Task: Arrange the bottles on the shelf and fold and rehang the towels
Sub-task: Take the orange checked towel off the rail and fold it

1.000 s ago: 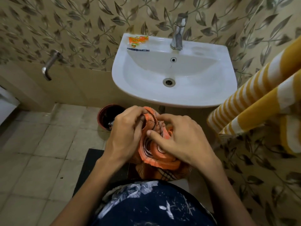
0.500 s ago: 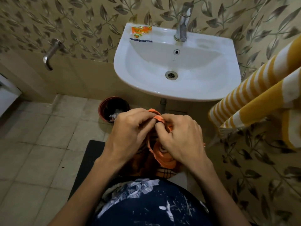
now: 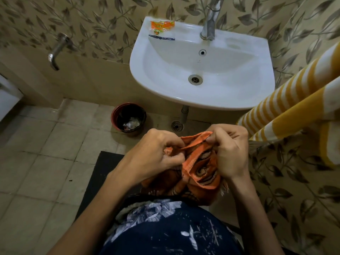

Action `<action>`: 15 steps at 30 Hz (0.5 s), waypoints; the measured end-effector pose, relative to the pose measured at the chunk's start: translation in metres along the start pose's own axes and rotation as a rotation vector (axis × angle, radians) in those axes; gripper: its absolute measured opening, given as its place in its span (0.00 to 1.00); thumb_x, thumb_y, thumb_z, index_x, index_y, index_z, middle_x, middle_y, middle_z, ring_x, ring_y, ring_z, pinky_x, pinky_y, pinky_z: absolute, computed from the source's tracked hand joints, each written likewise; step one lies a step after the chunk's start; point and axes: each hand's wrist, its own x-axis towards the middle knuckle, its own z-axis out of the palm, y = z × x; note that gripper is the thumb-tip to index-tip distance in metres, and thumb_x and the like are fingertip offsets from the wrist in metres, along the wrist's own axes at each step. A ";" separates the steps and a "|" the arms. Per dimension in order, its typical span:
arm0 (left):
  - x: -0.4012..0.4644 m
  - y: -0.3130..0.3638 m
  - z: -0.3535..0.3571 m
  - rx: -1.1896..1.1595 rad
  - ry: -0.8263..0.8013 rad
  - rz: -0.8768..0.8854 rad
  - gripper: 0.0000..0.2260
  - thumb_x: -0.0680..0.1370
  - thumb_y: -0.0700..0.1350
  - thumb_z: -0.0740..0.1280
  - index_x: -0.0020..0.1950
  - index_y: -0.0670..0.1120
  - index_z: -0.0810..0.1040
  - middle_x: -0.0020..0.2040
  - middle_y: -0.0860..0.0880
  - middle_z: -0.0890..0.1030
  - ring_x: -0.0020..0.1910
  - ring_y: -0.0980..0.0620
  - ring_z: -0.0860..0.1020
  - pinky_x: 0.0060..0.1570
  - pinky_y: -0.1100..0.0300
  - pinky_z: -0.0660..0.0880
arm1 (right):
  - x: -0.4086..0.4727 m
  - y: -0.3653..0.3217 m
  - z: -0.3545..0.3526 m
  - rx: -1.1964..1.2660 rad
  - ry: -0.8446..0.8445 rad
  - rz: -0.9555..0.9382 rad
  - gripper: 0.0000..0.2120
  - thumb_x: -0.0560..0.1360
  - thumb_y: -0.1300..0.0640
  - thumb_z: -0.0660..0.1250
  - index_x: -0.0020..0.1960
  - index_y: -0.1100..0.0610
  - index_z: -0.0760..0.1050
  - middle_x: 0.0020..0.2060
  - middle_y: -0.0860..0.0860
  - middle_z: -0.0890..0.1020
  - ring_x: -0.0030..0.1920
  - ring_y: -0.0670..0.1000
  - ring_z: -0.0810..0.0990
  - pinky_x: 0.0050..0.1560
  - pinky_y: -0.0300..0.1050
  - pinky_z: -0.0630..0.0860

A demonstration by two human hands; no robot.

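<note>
Pulling apart, our left hand [image 3: 156, 155] and right hand [image 3: 229, 150] now pinch the orange towel's [image 3: 200, 168] edge, stretching it open for folding.

I see both hands bunching a small orange patterned cloth towel [image 3: 200, 168] below a white ceramic washbasin [image 3: 202, 92]. My left hand [image 3: 156, 155] grips its left side, my right hand [image 3: 230, 150] pinches the top hem. A yellow-and-white striped towel [image 3: 287, 109] hangs on the right; a dark round bin [image 3: 128, 118] stands on the tiled floor.
</note>
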 end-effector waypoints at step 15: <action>0.000 0.002 0.023 -0.186 0.082 0.161 0.08 0.76 0.43 0.66 0.49 0.40 0.82 0.45 0.54 0.81 0.44 0.63 0.78 0.44 0.70 0.72 | 0.023 -0.015 -0.033 0.023 0.147 -0.172 0.13 0.65 0.68 0.56 0.23 0.66 0.66 0.20 0.55 0.67 0.22 0.44 0.63 0.24 0.35 0.60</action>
